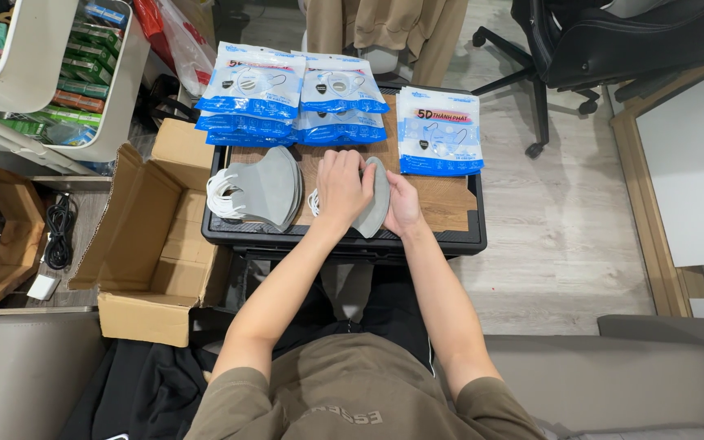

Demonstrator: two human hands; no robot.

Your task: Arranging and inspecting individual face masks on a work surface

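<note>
Head view: small wooden table (450, 204), black-rimmed, stood on pale plank floor (564, 236).
Left hand (342, 186) lay flat and right hand (403, 204) gripped the edge of a grey mask (375, 213); mask stack (266, 189) left, packets (438, 130) at far edge, open carton (156, 244) alongside.

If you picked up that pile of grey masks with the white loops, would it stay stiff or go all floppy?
Probably floppy: the stack of grey masks looks like thin folded cloth, with loose white loops spilling out on one side. It likely feels light. The layers are fanned unevenly, so they may slide apart unless pinched together.

A single view is given, taken from the person's head and aimed steeply down, close above the small wood-topped black bench (450, 213); forearms, lap and surrounding floor are also taken in.
</note>
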